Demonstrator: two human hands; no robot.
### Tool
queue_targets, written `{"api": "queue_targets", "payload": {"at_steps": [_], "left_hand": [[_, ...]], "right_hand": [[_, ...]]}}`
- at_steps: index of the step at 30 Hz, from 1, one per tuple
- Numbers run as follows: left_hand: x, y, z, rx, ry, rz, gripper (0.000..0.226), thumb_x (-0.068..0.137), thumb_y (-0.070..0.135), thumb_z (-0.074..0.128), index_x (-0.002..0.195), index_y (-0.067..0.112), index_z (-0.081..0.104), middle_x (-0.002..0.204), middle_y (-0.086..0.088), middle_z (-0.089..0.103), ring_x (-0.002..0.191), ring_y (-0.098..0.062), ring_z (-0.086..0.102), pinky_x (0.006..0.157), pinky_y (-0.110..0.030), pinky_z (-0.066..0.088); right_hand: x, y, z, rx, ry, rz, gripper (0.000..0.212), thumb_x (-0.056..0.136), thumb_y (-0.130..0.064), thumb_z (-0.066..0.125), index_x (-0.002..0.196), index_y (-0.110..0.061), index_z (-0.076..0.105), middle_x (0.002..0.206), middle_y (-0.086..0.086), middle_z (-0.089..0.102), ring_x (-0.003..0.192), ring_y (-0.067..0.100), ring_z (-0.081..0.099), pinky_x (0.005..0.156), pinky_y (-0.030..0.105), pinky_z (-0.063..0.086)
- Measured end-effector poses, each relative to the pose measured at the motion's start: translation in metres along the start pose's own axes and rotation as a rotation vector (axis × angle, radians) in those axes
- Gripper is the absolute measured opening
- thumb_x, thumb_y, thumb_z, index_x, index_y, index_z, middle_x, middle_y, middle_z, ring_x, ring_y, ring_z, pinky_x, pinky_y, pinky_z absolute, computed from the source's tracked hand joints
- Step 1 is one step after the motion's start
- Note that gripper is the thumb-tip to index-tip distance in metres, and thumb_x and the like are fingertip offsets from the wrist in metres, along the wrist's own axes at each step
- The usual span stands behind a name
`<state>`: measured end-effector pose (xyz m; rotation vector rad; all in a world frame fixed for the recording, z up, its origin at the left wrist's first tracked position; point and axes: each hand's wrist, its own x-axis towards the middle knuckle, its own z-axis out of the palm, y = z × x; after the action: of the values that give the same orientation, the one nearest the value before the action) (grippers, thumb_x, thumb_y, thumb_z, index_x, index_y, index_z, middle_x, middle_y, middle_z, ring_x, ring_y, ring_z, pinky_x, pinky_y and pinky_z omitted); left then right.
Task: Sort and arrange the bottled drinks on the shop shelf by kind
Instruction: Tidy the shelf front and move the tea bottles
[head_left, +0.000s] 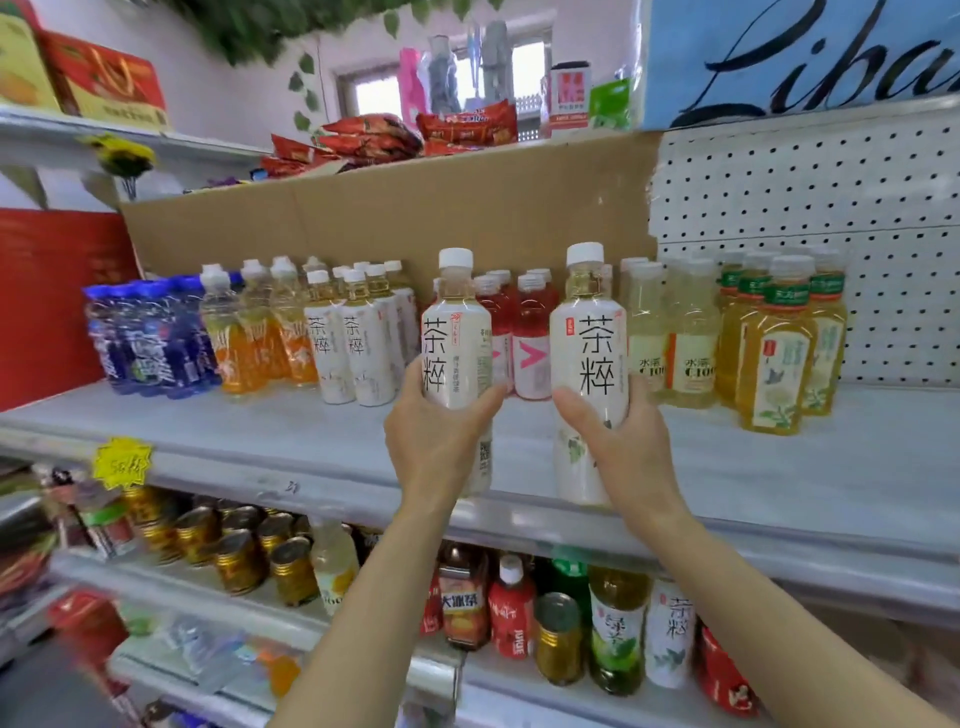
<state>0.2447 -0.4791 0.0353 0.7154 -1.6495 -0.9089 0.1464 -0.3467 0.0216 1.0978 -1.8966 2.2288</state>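
The left hand (441, 431) is wrapped around one white-labelled tea bottle (457, 332) and the right hand (618, 441) around another (589, 358), both upright, near the shelf (260, 431) front. Matching bottles (353, 353) stand far left, beside orange drinks (260, 343); red bottles (524, 343) stand behind.

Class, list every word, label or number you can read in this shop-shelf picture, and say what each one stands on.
"茶粹": white bottle in left hand
"茶粹": white bottle in right hand
"茶粹": white bottles on shelf
"水溶 C100": pale yellow bottles
"Liba", cut off: blue sign
"大冰茶": lower-shelf bottle
Yellow price tag: blurred.
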Motion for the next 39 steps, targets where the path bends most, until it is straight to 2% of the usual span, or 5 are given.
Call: {"api": "queue_targets", "payload": {"at_steps": [7, 16, 27, 34, 39], "left_hand": [[0.051, -0.046, -0.036, 0.019, -0.001, -0.016, 0.054, 0.069, 0.046, 0.086, 0.112, 0.031, 0.056, 0.088, 0.025, 0.061, 0.085, 0.003, 0.063, 0.074, -0.021, 0.052], [0.139, -0.123, -0.1, 0.106, -0.052, 0.031, 0.066, 0.075, 0.047, 0.081, 0.128, 0.026, 0.046, 0.12, 0.004, 0.064, 0.103, -0.017, 0.062, 0.074, -0.031, 0.047], [0.22, -0.181, -0.117, -0.016, -0.249, 0.106, 0.081, 0.08, 0.029, 0.081, 0.143, 0.016, 0.033, 0.134, 0.001, 0.046, 0.123, -0.013, 0.044, 0.097, -0.029, 0.04], [0.244, -0.21, -0.115, -0.029, -0.446, 0.019, 0.086, 0.082, 0.02, 0.078, 0.142, 0.025, 0.016, 0.139, 0.003, 0.031, 0.138, -0.021, 0.028, 0.116, -0.051, 0.032], [0.256, -0.216, -0.108, 0.061, -0.519, -0.01, 0.088, 0.084, 0.014, 0.074, 0.147, 0.014, 0.013, 0.138, -0.007, 0.03, 0.134, -0.024, 0.027, 0.114, -0.049, 0.036]], "right_hand": [[0.007, 0.01, 0.075, 0.002, -0.012, 0.005, 0.047, 0.08, -0.038, 0.073, 0.119, -0.026, 0.047, 0.104, -0.016, 0.062, 0.085, -0.013, 0.06, 0.06, 0.008, 0.048], [0.008, 0.021, 0.198, 0.046, 0.01, 0.085, 0.052, 0.08, -0.034, 0.076, 0.123, -0.027, 0.049, 0.108, -0.011, 0.064, 0.093, 0.004, 0.065, 0.069, 0.021, 0.054], [0.024, 0.035, 0.288, -0.067, 0.056, 0.143, 0.053, 0.076, -0.031, 0.079, 0.121, -0.024, 0.052, 0.105, -0.011, 0.065, 0.089, 0.002, 0.065, 0.065, 0.018, 0.053], [0.066, 0.048, 0.31, -0.32, -0.036, 0.165, 0.042, 0.074, -0.033, 0.081, 0.102, -0.025, 0.051, 0.097, -0.011, 0.063, 0.086, -0.002, 0.059, 0.065, 0.014, 0.048], [0.095, 0.065, 0.334, -0.535, -0.033, 0.164, 0.078, 0.067, -0.052, 0.079, 0.122, -0.01, 0.043, 0.121, 0.006, 0.049, 0.116, 0.022, 0.045, 0.094, 0.038, 0.045]]}}
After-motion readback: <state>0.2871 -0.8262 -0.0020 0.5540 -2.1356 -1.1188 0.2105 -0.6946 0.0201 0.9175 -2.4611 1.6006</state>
